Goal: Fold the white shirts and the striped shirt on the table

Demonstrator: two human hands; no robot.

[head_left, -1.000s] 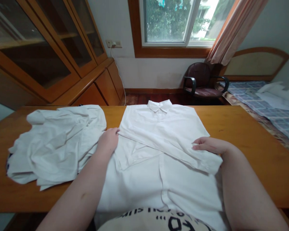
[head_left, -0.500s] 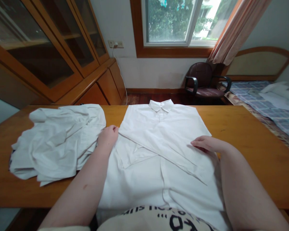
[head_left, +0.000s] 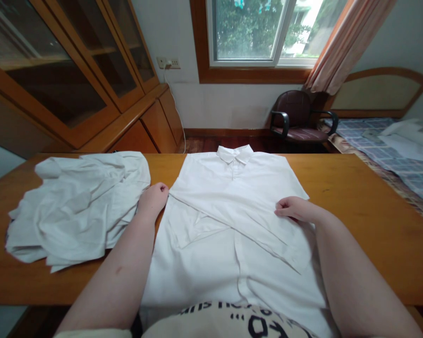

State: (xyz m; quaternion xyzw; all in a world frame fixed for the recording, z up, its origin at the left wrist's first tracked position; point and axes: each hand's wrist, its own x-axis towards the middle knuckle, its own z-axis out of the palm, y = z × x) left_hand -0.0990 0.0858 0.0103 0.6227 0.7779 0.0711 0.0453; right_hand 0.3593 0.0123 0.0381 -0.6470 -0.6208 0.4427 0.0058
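A white collared shirt (head_left: pixel 232 188) lies flat on the wooden table (head_left: pixel 366 206), collar away from me, with one sleeve folded diagonally across its front. My left hand (head_left: pixel 152 199) rests at the shirt's left edge with its fingers curled in, pinching the fabric there. My right hand (head_left: pixel 293 209) sits on the right side of the shirt with its fingers closed on the folded sleeve. The shirt's hem hangs over the near table edge.
A crumpled heap of white clothing (head_left: pixel 77 206) lies on the table's left part. Behind the table stand a wooden glass-door cabinet (head_left: pixel 74 80), a dark armchair (head_left: pixel 299 119) under the window, and a bed (head_left: pixel 402 159) at right.
The right hand has drawn the folded sleeve inward, so its cuff no longer reaches past the shirt's right side, and its fingers have curled. The left hand barely moved.
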